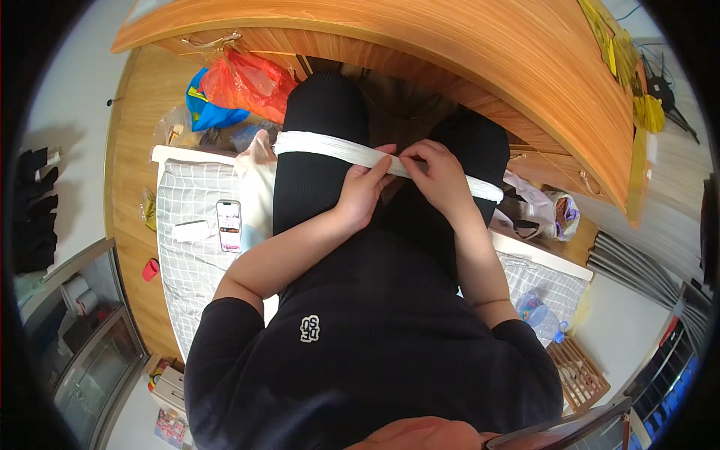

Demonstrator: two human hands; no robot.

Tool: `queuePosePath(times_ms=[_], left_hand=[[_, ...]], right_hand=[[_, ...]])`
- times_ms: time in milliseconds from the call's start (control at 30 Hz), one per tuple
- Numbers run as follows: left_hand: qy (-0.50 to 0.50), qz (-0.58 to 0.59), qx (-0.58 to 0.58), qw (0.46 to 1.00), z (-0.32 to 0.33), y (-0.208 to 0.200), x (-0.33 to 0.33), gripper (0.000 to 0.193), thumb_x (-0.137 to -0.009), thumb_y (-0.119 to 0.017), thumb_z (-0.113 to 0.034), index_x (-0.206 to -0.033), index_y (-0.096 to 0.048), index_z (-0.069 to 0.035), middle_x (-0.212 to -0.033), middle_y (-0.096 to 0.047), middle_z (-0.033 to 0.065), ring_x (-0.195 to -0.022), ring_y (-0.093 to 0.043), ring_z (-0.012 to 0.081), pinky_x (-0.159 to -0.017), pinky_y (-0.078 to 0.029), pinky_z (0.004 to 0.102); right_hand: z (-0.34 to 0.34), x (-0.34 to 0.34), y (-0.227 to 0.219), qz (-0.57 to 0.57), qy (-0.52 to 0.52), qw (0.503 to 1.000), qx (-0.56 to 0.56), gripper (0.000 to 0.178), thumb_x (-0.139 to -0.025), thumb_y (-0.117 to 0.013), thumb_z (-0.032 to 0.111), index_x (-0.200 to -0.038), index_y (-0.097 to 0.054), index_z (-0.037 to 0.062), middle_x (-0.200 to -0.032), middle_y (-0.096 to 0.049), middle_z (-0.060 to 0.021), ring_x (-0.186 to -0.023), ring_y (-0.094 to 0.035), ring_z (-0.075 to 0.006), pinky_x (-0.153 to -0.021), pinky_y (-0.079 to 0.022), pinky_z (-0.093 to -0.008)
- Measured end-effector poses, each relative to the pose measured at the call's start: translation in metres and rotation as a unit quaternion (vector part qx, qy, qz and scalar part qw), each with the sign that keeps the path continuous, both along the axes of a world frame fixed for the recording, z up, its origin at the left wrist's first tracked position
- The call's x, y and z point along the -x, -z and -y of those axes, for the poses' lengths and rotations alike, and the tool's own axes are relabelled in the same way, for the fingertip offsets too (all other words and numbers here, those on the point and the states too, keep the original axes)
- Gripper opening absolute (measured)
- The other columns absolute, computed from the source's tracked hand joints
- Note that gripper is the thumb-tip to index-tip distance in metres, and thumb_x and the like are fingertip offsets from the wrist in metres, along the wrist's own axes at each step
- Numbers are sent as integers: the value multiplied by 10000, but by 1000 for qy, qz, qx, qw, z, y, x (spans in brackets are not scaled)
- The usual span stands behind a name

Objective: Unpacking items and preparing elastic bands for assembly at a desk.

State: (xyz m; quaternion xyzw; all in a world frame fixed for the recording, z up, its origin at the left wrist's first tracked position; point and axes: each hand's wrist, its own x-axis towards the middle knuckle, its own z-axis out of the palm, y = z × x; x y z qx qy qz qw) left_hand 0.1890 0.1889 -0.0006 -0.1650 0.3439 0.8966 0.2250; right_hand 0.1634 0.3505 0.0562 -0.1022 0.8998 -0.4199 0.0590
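A white band of bundled strands (322,145), like a skein of yarn, lies stretched across both of my black-clad knees. Its left end bends over the outer side of the left knee, its right end over the right knee. My left hand (361,189) is closed on the band between the knees, thumb on top and fingers partly hidden. Close by on the right, my right hand (444,177) pinches with thumb and forefinger at the band. Whether a single loose strand is between those fingertips is too small to tell.
A wooden desk (420,37) curves in front of my knees. On the checked bedding (191,277) at left lie a phone (229,226) and a small white box (192,231). Red (247,82) and blue bags (210,112) sit at the far left; a plastic bottle (538,315) lies at right.
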Motion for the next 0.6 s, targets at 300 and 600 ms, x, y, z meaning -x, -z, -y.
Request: queuePosePath(times_ms=[300,600], left_hand=[[15,-6,8,1000,2,4,1,296,-1002,-497,-138,-1267,-510,-6,-1159,-601,94,-1091,-581,185,-989,-450,378],[17,6,21,1000,2,2,1,284,-1005,-492,-153,-1251,-520,-14,-1153,-604,95,-1095,-579,189,-987,-451,384]], right_hand=[[3,2,-2,-39,-5,999,4,97,-806,-654,129,-849,-651,42,-857,-641,-96,-857,-614,-307,-759,-486,-390],[5,3,-4,-59,-12,998,-6,96,-793,-655,139,-842,-652,56,-862,-633,-86,-851,-611,-298,-746,-487,-390]])
